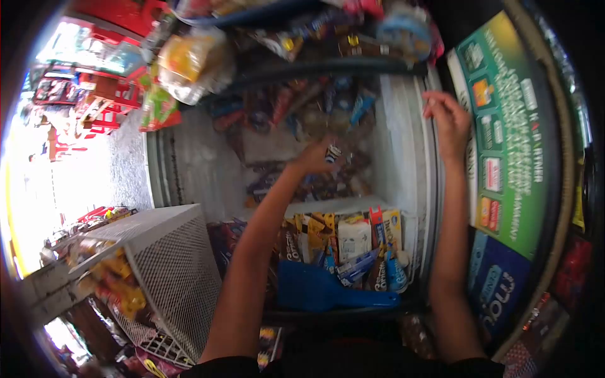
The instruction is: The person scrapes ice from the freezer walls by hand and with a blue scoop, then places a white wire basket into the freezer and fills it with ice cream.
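Observation:
My left hand (314,157) reaches down into an open chest freezer (403,135). Its fingers are closed on an ice cream wrapper (333,153), dark with white lettering, slightly blurred. Below and around that hand lie several wrapped ice creams, among them a blue cone (362,106) near the far side. Over the freezer's right rim I hold up my right hand (450,126), its fingers loosely bent and apart, with nothing visible in them. A blue scoop (309,286) lies across packed ice cream boxes (354,239) at the freezer's near end.
A white wire basket (173,252) with snack packets stands to the left. Bagged goods (192,60) crowd the far edge. A green printed board (513,145) runs along the right side, with a blue sign (495,283) nearer me.

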{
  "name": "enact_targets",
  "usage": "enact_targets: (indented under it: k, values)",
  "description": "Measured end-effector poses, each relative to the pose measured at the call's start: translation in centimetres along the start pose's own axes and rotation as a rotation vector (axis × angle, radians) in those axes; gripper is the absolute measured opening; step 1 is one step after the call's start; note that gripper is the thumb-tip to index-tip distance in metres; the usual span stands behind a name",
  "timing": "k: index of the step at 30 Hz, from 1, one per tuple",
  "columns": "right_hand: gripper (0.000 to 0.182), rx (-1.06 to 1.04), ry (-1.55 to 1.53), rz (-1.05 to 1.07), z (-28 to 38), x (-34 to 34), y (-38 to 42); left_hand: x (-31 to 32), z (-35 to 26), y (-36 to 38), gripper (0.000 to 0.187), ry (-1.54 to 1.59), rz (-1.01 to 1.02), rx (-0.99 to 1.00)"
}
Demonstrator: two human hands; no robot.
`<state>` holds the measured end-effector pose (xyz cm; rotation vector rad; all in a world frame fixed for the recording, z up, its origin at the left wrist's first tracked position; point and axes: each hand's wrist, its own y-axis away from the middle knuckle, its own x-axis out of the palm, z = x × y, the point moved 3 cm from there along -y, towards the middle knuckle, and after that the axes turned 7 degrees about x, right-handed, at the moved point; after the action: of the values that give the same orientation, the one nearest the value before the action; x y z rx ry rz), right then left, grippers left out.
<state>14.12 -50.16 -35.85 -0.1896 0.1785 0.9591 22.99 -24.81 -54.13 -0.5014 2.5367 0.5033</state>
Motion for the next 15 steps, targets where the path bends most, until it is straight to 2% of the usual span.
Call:
enact_targets:
  k: [1, 3, 4, 6, 7, 9, 11, 13, 15]
  values:
    - [0.014, 0.0, -0.019, 0.005, 0.2, 0.1, 0.0, -1.7, -2.0, 0.8, 0.079, -0.027, -0.041, 0.021]
    - [0.014, 0.006, -0.023, 0.005, 0.4, 0.0, 0.1, -4.9, -5.8, 3.0, 0.077, 0.237, -0.192, -0.082]
    - [0.015, 0.012, -0.008, 0.003, 0.3, 0.0, 0.1, -6.1, -7.5, 3.8, 0.077, 0.219, -0.218, -0.053]
    - [0.013, 0.013, -0.03, -0.005, 0.7, 0.3, 0.2, -8.3, -10.6, 4.9, 0.068, 0.704, -0.32, 0.117]
    - [0.012, -0.014, -0.008, -0.009, 0.8, 0.3, 0.2, -10.0, -12.4, 4.7, 0.068, 0.694, -0.333, 0.141]
    - [0.012, 0.036, -0.034, -0.045, 0.8, 0.4, 0.2, -15.1, -17.3, 4.6, 0.055, 0.703, -0.496, 0.402]
    - [0.012, 0.041, -0.058, -0.046, 1.5, 0.2, 0.5, -20.7, -21.2, 3.4, 0.053, 0.918, -0.531, 0.324]
    - [0.013, 0.035, -0.085, -0.038, 1.0, 0.2, 0.2, -27.5, -24.7, 1.2, 0.051, 0.741, -0.611, 0.32]
    - [0.013, 0.021, -0.065, -0.047, 0.6, 0.1, 0.0, -32.9, -27.4, -2.0, 0.046, 0.719, -0.868, 0.402]
